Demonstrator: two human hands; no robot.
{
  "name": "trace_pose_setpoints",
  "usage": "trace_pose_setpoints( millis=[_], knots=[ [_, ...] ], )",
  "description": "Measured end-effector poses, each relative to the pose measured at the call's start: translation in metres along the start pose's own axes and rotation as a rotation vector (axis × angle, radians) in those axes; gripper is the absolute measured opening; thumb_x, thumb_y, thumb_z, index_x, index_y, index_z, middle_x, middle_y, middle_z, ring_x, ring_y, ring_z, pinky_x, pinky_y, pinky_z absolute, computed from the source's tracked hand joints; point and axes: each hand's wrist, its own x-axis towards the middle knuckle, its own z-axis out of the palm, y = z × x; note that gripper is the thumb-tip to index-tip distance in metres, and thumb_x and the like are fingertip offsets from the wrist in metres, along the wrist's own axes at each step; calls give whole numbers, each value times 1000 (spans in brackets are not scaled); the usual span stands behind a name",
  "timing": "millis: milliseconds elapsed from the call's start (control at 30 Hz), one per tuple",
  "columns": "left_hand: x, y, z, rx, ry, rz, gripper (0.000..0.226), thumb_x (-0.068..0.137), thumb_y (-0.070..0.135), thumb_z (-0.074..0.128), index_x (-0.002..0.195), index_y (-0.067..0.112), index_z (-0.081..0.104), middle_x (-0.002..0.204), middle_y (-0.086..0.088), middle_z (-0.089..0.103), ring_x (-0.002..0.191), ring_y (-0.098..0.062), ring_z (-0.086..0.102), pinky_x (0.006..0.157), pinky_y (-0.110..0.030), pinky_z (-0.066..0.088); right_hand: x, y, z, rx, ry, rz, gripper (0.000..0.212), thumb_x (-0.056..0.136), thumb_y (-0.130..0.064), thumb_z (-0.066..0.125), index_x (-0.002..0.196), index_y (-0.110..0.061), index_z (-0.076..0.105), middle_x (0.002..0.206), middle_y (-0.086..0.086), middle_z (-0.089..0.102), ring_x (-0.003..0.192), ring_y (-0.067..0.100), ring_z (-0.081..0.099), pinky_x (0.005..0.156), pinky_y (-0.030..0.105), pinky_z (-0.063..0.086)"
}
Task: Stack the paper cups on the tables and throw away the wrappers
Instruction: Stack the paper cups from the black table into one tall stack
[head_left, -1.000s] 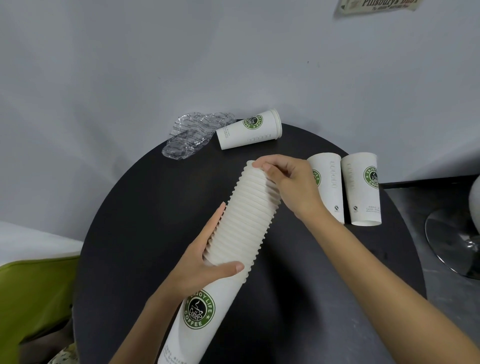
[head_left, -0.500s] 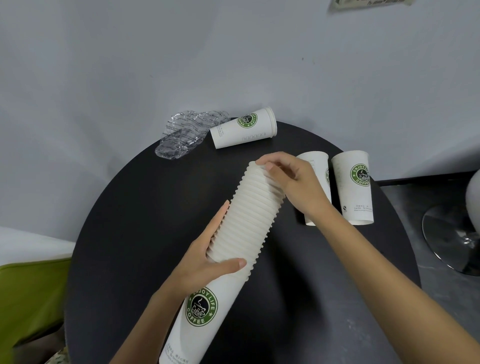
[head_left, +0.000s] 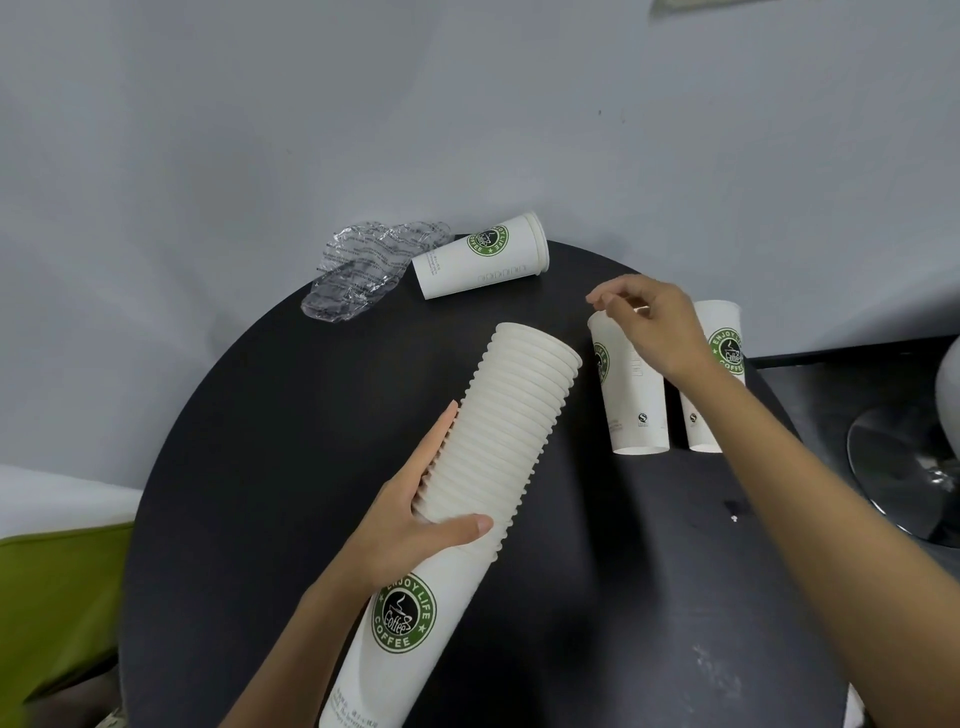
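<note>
A pale grey wall (head_left: 467, 130) fills the far half of the view, and a round black table (head_left: 291, 426) is set against it. A green seat (head_left: 52, 597) is seen at the near left, and a shiny metal chair base (head_left: 904, 467) on the floor at the right.

A long stack (head_left: 498, 441) of nested white paper cups is held tilted above the table's middle, with its open mouth pointed far and right and its foot cut off by the near edge of the view. Many ribbed rims are shown one behind another along its far half, and a round green coffee logo is printed on the outermost cup near its foot. The stack is gripped at its middle by the left hand (head_left: 410, 525), the fingers laid along the left side and the thumb wrapped across the front.

Two single cups are stood mouth up at the right, just beside each other: a left cup (head_left: 631, 400) and a right cup (head_left: 722, 358). The same green logo is carried by both. The right hand (head_left: 649, 322) is held over the left cup's rim with its fingers curled and the fingertips drawn together; whether the rim is pinched cannot be told.

A third cup (head_left: 483, 260) is laid on its side at the far edge, mouth to the right. A crumpled clear wrapper (head_left: 363, 270) is left touching its foot, at the table's far-left edge.
</note>
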Motion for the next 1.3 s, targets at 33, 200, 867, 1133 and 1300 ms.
trace_pose_setpoints(
  millis=[33, 200, 867, 1133, 1300],
  knots=[
    [2, 1, 1, -1, -6, 2, 98, 77, 10, 80, 145, 49, 22, 134, 44, 43, 124, 16, 45, 89, -5, 43, 2, 4, -3, -33, 9, 6, 20, 93, -14, 51, 91, -21, 69, 99, -2, 69, 85, 8, 59, 80, 10, 40],
    [10, 3, 7, 3, -25, 3, 98, 77, 13, 80, 145, 51, 22, 137, 42, 41, 126, 15, 44, 91, -5, 43, 16, 24, -18, -241, -38, -17, 16, 92, -14, 56, 97, -14, 71, 107, 7, 64, 97, 18, 61, 94, 30, 46],
    [26, -5, 17, 19, -45, -11, 99, 77, 12, 80, 147, 49, 21, 141, 35, 43, 130, 8, 45, 96, -12, 44, 40, 56, -9, -389, -300, 122, 18, 92, -16, 56, 88, -20, 73, 103, -3, 63, 103, 19, 58, 94, 34, 43],
    [21, -7, 10, 55, -19, -13, 99, 77, 12, 80, 147, 48, 20, 140, 40, 41, 128, 12, 43, 94, -7, 43, 34, 47, -4, -194, -240, 73, 24, 92, -7, 54, 79, -20, 69, 98, -2, 72, 100, 13, 62, 90, 16, 40],
    [14, -12, 2, 67, -10, -12, 100, 75, 20, 83, 148, 48, 20, 143, 35, 41, 130, 10, 43, 95, -8, 43, 31, 31, -16, -38, -120, -4, 18, 90, -9, 60, 84, -21, 70, 98, 0, 71, 99, 12, 62, 95, 22, 43]
  ],
)
